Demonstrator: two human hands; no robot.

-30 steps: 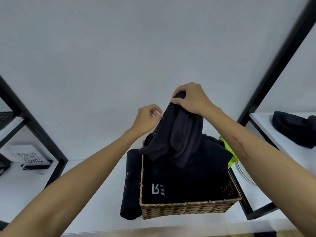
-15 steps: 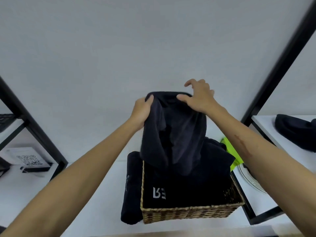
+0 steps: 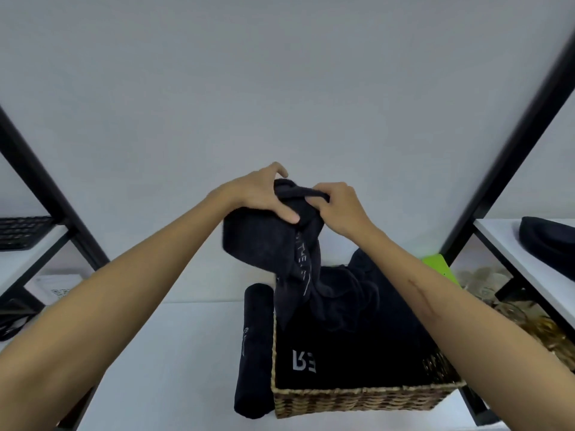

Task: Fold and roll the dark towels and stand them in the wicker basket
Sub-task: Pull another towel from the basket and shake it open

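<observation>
I hold a dark towel bunched up in the air above the wicker basket. My left hand grips its top from the left, thumb pressed into the cloth. My right hand pinches the top edge from the right. The towel's lower end hangs down into the basket, which holds more dark cloth with a white logo. A rolled dark towel lies on the white shelf against the basket's left side.
Black shelf posts rise at left and right. A keyboard sits on the left shelf, another dark towel on the right shelf. A green item and glassware lie behind the basket.
My hands have come closer together, gathering the spread towel into a bunch. The towel has been lifted higher out of the basket.
</observation>
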